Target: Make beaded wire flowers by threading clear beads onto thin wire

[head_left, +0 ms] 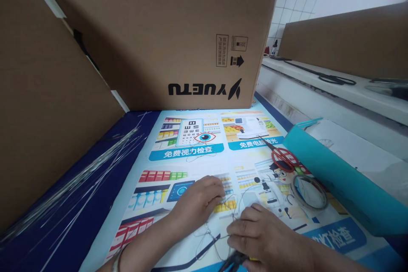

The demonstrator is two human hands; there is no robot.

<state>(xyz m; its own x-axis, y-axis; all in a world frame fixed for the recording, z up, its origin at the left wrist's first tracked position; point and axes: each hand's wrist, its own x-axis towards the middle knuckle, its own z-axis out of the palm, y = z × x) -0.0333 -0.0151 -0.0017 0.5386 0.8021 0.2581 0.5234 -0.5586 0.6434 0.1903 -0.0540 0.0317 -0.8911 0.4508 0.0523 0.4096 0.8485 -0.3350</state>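
Observation:
My left hand [205, 195] is closed in a pinch on a thin wire over the printed poster [188, 187]. To its right, my right hand [259, 233] has its thumb and fingers closed near the same wire. The dark jaws of a tool like pliers [234, 260] stick out from under the right hand, with a bit of yellow showing; its handles are hidden in the palm. A bent, looped thin wire piece [208, 233] lies between and below both hands, its shape hard to follow against the print.
Red-handled scissors [282, 158] and a tape roll [308, 192] lie to the right, beside a teal box [338, 178]. Long thin wires [95, 163] lie on the blue surface at left. Large cardboard panels [159, 42] stand behind and left. A white ledge [306, 72] holds cables.

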